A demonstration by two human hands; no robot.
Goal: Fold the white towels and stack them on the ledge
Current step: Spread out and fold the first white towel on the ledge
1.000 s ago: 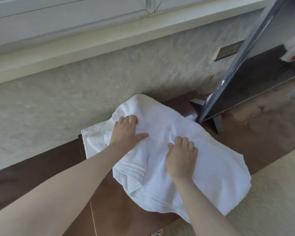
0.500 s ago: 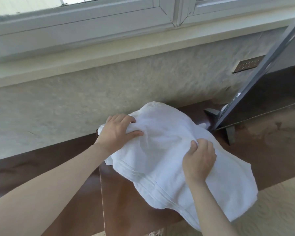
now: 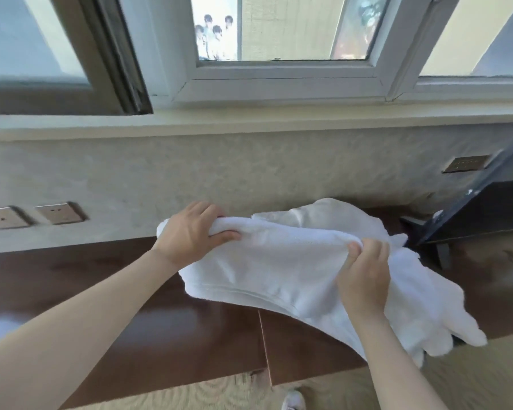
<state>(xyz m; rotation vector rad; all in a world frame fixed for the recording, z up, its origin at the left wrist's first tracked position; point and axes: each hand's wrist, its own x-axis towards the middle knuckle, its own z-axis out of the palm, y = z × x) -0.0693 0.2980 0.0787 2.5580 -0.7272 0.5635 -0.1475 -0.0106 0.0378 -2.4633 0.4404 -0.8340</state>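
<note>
Both hands grip the white towel [image 3: 282, 261] over the dark wooden ledge [image 3: 131, 291]: left hand [image 3: 190, 236] at its left end, right hand [image 3: 365, 276] pinching the upper fold.

- Left hand [image 3: 193, 235]: fingertips hidden behind the rolled edge of the white towel [image 3: 293, 267].
- Dark screen [image 3: 486, 214], at the wooden ledge's [image 3: 131, 291] right end: cut off by the right edge.
- Window photographs [image 3: 215, 37]: blurred.

Head view, seemingly close, forward-down.
</note>
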